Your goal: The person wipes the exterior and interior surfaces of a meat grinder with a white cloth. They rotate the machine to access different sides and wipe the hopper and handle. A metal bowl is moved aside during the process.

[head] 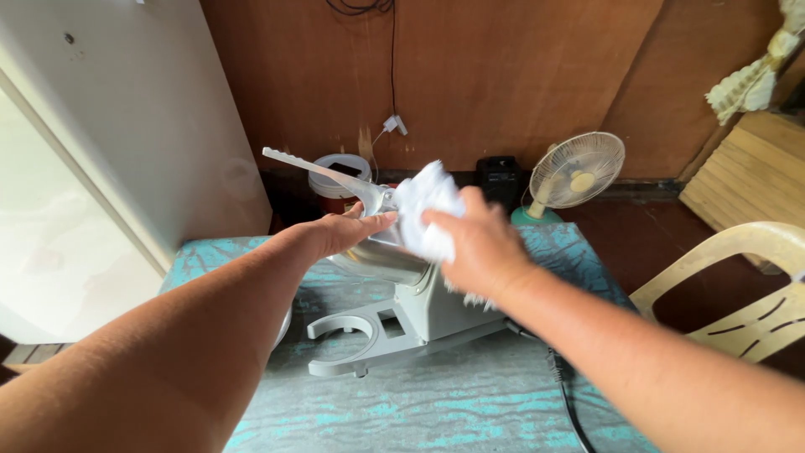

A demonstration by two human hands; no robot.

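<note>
A grey ice-shaver machine (419, 315) stands on a table with a worn teal top (470, 403). Its metal bowl-shaped top (381, 256) has a long lever handle (314, 170) sticking up to the left. My left hand (344, 231) rests flat against the metal top, fingers stretched out. My right hand (474, 239) clutches a crumpled white cloth (426, 205) and presses it on the machine's top, right beside the left fingertips. The ring-shaped base (340, 331) of the machine points toward me.
A black power cord (566, 394) trails off the table at the right. A small electric fan (577, 172) and a lidded red jar (340, 176) stand on the floor by the brown wall. A white refrigerator (109, 143) stands left, a cream plastic chair (746, 294) right.
</note>
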